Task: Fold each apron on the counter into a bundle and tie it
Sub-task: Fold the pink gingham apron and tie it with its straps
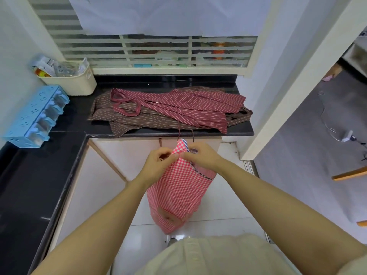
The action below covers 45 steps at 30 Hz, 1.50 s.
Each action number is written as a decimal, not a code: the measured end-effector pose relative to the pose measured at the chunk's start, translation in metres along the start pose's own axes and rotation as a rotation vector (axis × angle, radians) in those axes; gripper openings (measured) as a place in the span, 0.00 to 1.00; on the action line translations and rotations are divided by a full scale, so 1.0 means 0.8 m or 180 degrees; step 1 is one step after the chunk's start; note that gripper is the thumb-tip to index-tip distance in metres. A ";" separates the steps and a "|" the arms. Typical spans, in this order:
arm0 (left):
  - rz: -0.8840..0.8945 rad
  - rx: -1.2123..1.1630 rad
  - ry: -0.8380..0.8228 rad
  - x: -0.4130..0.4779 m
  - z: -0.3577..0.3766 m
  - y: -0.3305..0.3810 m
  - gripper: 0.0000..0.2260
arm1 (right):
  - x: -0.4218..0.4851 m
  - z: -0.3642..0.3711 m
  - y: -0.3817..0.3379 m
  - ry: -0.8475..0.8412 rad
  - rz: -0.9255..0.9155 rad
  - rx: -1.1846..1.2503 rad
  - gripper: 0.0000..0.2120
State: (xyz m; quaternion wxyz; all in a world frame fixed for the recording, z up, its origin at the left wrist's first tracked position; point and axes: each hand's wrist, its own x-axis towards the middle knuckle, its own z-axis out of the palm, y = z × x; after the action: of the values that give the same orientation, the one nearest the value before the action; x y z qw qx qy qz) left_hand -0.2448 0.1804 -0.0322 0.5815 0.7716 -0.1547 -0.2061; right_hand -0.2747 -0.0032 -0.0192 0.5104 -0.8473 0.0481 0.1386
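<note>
Your left hand [158, 161] and right hand [200, 155] both pinch the top edge of the red checked apron [178, 191], which hangs in front of the counter [198, 82], below its front edge. On the counter lie a maroon striped apron [190, 104] over a brown striped apron [123, 116].

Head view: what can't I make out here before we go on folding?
All in the head view:
- Checked apron: the left hand and right hand cover the edge they pinch.
- Brown striped apron: largely under the red striped apron.
- Basket contents: blurred, too small.
- Goods behind the window: frosted stripes hide them.
</note>
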 end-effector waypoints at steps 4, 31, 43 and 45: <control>-0.0586 0.0947 -0.0411 0.003 -0.022 -0.034 0.20 | -0.002 -0.016 0.008 0.0488 -0.0143 0.0136 0.10; -0.0093 0.0453 -0.0294 0.016 0.007 -0.024 0.16 | -0.013 -0.021 0.036 -0.0192 0.0084 0.0104 0.13; 0.0041 0.0019 -0.0047 0.023 0.023 -0.010 0.06 | -0.013 -0.031 0.034 -0.0219 0.0234 0.0271 0.08; -0.0010 -0.0027 -0.0038 0.024 0.024 -0.006 0.05 | -0.012 -0.033 0.035 -0.0148 0.0342 0.0396 0.07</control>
State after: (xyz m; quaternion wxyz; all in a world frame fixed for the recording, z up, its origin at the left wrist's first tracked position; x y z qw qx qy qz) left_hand -0.2373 0.1567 -0.0443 0.5836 0.7681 -0.1561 -0.2123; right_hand -0.2855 -0.0400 -0.0290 0.5548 -0.8068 0.0901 0.1823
